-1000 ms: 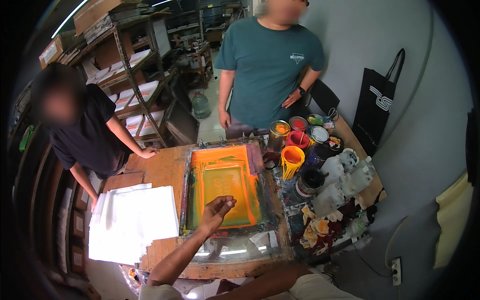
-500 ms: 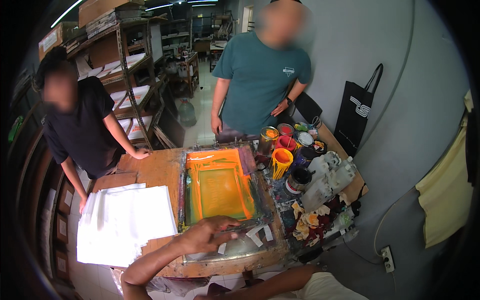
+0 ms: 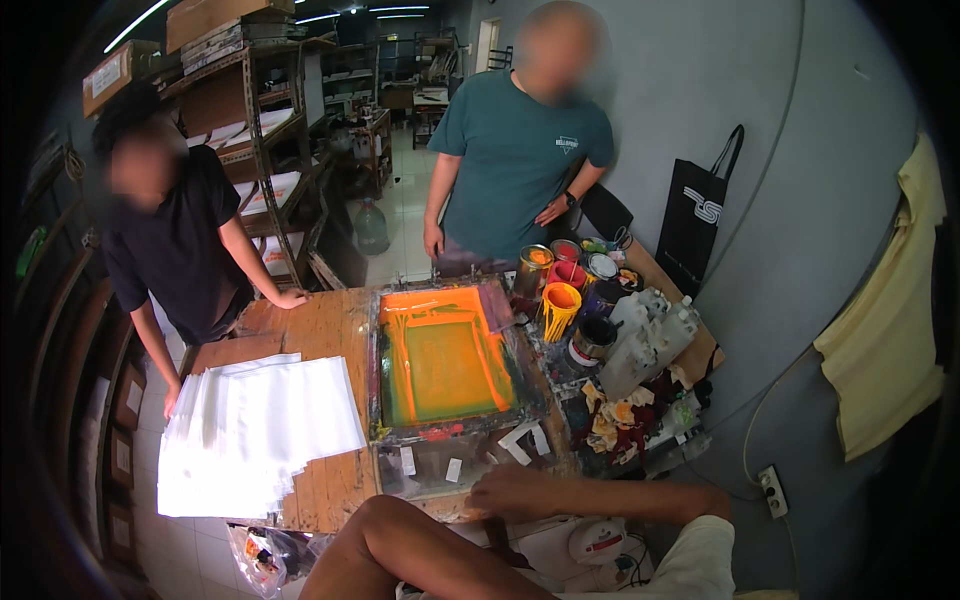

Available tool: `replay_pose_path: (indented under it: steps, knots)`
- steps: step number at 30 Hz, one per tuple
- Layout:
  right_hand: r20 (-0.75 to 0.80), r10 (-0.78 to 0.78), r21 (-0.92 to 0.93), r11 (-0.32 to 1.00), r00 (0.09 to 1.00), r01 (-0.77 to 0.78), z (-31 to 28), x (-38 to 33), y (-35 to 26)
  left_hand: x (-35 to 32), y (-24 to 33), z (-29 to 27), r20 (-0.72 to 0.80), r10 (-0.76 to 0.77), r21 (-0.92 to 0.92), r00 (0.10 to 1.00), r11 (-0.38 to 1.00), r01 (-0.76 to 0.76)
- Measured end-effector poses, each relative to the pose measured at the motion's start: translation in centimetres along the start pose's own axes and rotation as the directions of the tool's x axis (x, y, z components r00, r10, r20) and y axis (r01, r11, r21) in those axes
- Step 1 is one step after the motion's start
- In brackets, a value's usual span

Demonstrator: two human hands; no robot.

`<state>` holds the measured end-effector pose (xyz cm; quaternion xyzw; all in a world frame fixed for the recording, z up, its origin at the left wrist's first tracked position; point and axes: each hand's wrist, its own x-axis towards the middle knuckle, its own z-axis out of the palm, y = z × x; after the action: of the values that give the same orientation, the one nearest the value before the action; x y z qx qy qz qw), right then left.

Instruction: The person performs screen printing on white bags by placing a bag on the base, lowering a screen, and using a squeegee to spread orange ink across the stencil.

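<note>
My right hand (image 3: 508,491) is at the near edge of the work table (image 3: 335,480), its forearm coming in from the right. It looks bent and blurred, and I cannot make out its fingers. My left forearm (image 3: 440,550) is drawn back along the lower edge, with its hand out of view. Past my right hand a printing screen (image 3: 445,365) lies on the table, smeared with orange ink around a greenish-yellow middle. Strips of pale tape (image 3: 520,443) stick to the surface in front of the screen frame. A purple squeegee-like piece (image 3: 495,306) rests at the screen's far right corner.
Fanned white sheets (image 3: 260,430) lie left of the screen. On the right stand ink cans (image 3: 562,300), cloudy plastic jugs (image 3: 640,340) and crumpled rags (image 3: 615,415). One person (image 3: 175,230) leans on the table at left; another (image 3: 520,165) stands behind it. Shelving (image 3: 250,130) fills the left side.
My left hand has left the screen's near edge and pulled back out of view. My right forearm has come in over the table's near edge from below. The view has shifted slightly.
</note>
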<state>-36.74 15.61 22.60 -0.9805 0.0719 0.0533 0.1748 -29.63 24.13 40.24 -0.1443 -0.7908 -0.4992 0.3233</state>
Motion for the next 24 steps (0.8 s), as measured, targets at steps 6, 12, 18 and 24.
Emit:
replay_pose_path:
  steps: [6, 12, 18, 24]
  knots:
    - [-0.404, 0.030, -0.026, 0.999, 0.914, -0.044, 2.4, 0.3, 1.6, -1.9, 1.5, 0.9, 0.003, -0.054, -0.086, 0.999, 0.995, 0.054]
    - [-0.594, 0.177, 0.189, 0.979, 0.785, -0.078, 9.9, 3.9, -2.6, -5.5, 4.4, 1.1, -0.019, -0.128, -0.122, 0.992, 0.985, 0.125]
    - [-0.340, 0.072, 0.300, 0.953, 0.938, 0.036, 9.0, 3.1, -6.4, -12.1, 7.7, -0.9, -0.082, -0.344, -0.109, 0.935, 0.936, 0.334]
    - [-0.210, -0.020, 0.175, 0.983, 0.977, 0.058, 3.2, 2.4, -2.4, -15.8, 11.5, -4.7, -0.168, -0.574, -0.069, 0.802, 0.818, 0.571]
